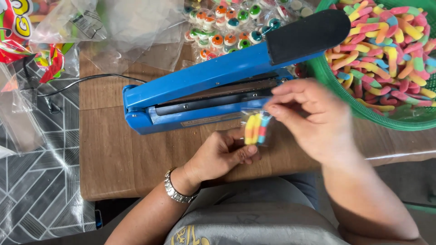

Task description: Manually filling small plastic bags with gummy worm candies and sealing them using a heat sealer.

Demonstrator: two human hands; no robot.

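- The left hand (222, 154) pinches the lower end of a small clear bag of striped gummy candy (256, 129), thumb pressed against its side.
- The right hand (311, 119) pinches the bag's top edge between thumb and fingertips, just in front of the blue heat sealer (200, 97) on the brown table (118, 154).
- The sealer's arm stands raised.
- A green basket (338, 88) of gummy worms sits at the right.
- Wrapped eyeball candies (229, 27) lie behind the sealer.

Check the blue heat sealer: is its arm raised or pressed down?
Raised. The blue heat sealer arm angles up, leaving a gap above the sealing strip.
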